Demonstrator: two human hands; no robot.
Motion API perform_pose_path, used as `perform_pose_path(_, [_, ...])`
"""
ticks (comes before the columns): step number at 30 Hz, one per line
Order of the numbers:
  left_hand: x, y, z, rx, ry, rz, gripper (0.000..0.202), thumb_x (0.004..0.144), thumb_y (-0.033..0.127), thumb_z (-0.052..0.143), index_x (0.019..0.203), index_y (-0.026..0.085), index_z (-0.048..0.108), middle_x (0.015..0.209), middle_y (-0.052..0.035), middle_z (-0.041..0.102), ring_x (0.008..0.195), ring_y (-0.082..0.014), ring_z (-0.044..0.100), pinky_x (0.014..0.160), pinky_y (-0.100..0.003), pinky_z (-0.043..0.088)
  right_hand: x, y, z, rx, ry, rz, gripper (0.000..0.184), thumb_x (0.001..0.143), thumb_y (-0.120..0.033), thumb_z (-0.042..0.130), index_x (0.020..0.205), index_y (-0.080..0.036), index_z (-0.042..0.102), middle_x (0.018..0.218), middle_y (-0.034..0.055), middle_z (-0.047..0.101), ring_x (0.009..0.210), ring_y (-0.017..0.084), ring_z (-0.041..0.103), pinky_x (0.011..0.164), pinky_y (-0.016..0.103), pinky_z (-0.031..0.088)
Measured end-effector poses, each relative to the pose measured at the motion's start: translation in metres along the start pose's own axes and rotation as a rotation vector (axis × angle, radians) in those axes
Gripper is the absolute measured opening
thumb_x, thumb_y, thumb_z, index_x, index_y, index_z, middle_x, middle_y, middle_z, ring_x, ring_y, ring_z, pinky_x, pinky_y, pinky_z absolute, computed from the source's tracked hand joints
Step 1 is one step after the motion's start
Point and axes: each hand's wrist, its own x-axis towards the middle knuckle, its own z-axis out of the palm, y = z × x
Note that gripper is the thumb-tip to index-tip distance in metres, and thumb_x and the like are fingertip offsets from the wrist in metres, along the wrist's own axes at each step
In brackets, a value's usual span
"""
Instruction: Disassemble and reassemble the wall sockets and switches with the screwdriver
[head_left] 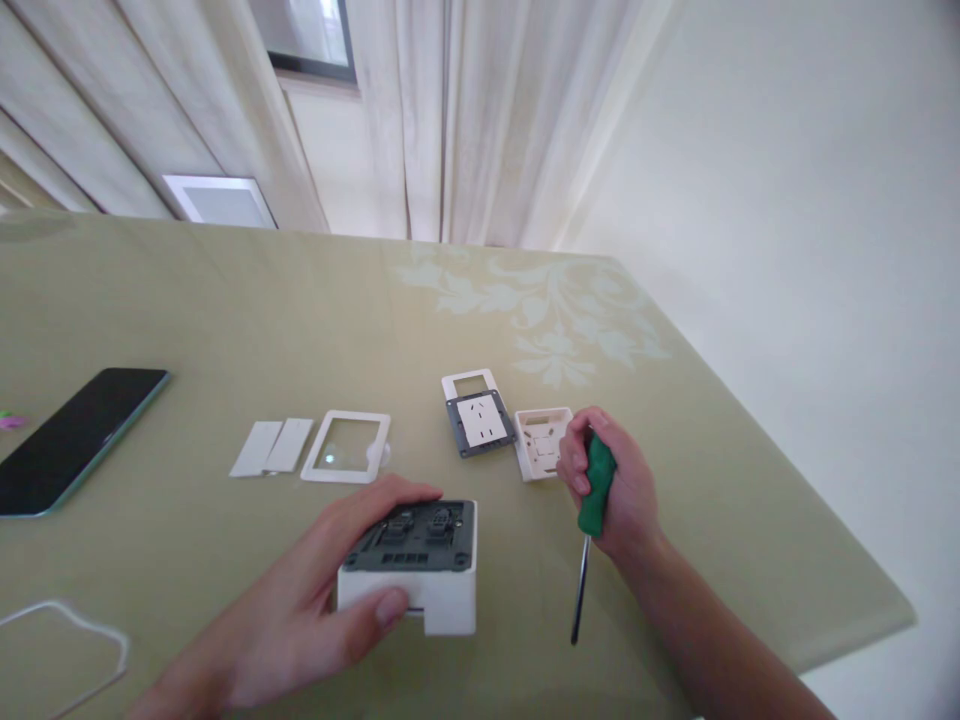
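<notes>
My left hand (pixel 322 600) grips a white switch box (pixel 450 600) from its left side, thumb on the front wall and fingers behind. A dark grey switch module (pixel 420 540) sits in the top of the box, its mechanism uncovered. My right hand (pixel 619 480) is wrapped round the green handle of a screwdriver (pixel 598 485). The dark shaft points down towards the table, to the right of the box and apart from it. Just beyond the right fingers is an open white back box (pixel 540 445), partly covered by them.
A socket module (pixel 482 420) lies partly over a white frame (pixel 471 382) beyond my hands. Left of these are another white frame (pixel 315 470) and two white switch covers (pixel 274 447). A phone (pixel 67 450) and a white cord (pixel 120 640) lie far left. The tablecloth (pixel 712 480) ends near the right wall.
</notes>
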Motion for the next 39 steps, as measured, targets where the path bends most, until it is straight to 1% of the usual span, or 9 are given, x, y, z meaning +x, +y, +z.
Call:
perform_pose_path(7, [-0.002,0.009,0.001,-0.088,-0.019,-0.054,0.07,0.095,0.079,0.064,0.152,0.038,0.059,0.149,-0.0051,0.072,0.129,-0.0354,0.072,0.11,-0.047,0.062,-0.001,0.001,0.0,-0.012,0.0,0.006,0.033,0.09,-0.051,0.081,0.081,-0.021,0.068,0.055,-0.0066,0.055,0.039,0.006,0.042,0.039,0.018,0.031])
perform_pose_path(10, [0.001,0.015,0.0,-0.036,-0.013,-0.025,0.068,0.095,0.077,0.065,0.151,0.039,0.059,0.151,-0.0034,0.071,0.132,-0.035,0.071,0.109,-0.045,0.063,-0.001,0.002,0.0,-0.017,-0.01,0.002,0.033,0.091,-0.051,0.08,0.081,-0.021,0.068,0.055,-0.0066,0.054,0.039,0.006,0.042,0.04,0.018,0.032])
perform_pose_path(13, [0.006,0.02,-0.001,0.002,-0.052,0.012,0.063,0.097,0.074,0.065,0.15,0.039,0.059,0.147,-0.0022,0.073,0.127,-0.0325,0.073,0.105,-0.041,0.064,-0.001,0.002,0.0,-0.024,-0.014,-0.003,0.032,0.092,-0.05,0.079,0.082,-0.021,0.068,0.055,-0.0065,0.054,0.039,0.006,0.042,0.04,0.018,0.031])
perform_pose_path(17, [0.008,0.021,-0.002,0.02,-0.075,0.015,0.062,0.098,0.071,0.066,0.15,0.039,0.057,0.145,-0.0028,0.073,0.124,-0.0309,0.074,0.104,-0.039,0.064,-0.001,0.002,0.0,-0.025,-0.014,-0.013,0.032,0.091,-0.05,0.08,0.081,-0.021,0.069,0.055,-0.0062,0.055,0.039,0.006,0.042,0.039,0.018,0.031])
perform_pose_path(22, [0.008,0.02,-0.001,-0.003,-0.057,-0.004,0.062,0.096,0.069,0.069,0.149,0.04,0.055,0.144,-0.0008,0.073,0.125,-0.0293,0.074,0.105,-0.037,0.063,-0.001,0.002,0.001,-0.033,-0.007,-0.02,0.034,0.09,-0.051,0.081,0.08,-0.021,0.069,0.055,-0.0061,0.055,0.039,0.006,0.043,0.039,0.018,0.032])
perform_pose_path(31, [0.006,0.021,0.0,-0.066,-0.082,-0.041,0.064,0.097,0.07,0.067,0.151,0.037,0.056,0.145,-0.0047,0.073,0.125,-0.0334,0.074,0.106,-0.044,0.064,0.0,0.005,-0.002,-0.06,-0.023,-0.007,0.034,0.092,-0.052,0.078,0.082,-0.022,0.066,0.056,-0.0063,0.053,0.04,0.007,0.041,0.038,0.019,0.029])
perform_pose_path(33, [0.006,0.018,0.0,-0.009,-0.066,-0.006,0.065,0.098,0.067,0.069,0.154,0.038,0.054,0.152,-0.005,0.069,0.132,-0.0348,0.07,0.112,-0.046,0.062,-0.001,0.002,-0.001,-0.036,-0.043,-0.046,0.037,0.092,-0.05,0.079,0.077,-0.023,0.059,0.057,-0.0067,0.052,0.04,0.007,0.039,0.038,0.02,0.029])
perform_pose_path(36, [0.009,0.011,0.005,0.14,-0.055,0.079,0.071,0.096,0.054,0.076,0.16,0.04,0.048,0.163,-0.006,0.059,0.147,-0.037,0.059,0.123,-0.05,0.054,-0.006,-0.011,0.006,0.01,-0.042,-0.195,0.044,0.094,-0.045,0.079,0.069,-0.024,0.048,0.057,-0.0069,0.047,0.041,0.008,0.037,0.039,0.022,0.028])
perform_pose_path(39, [0.015,0.002,0.014,0.256,-0.063,0.125,0.083,0.093,0.041,0.081,0.165,0.04,0.039,0.165,-0.0084,0.054,0.152,-0.037,0.054,0.128,-0.054,0.049,-0.017,-0.035,0.025,0.008,-0.061,-0.372,0.045,0.098,-0.045,0.076,0.066,-0.025,0.051,0.054,-0.0055,0.047,0.04,0.01,0.038,0.039,0.024,0.029])
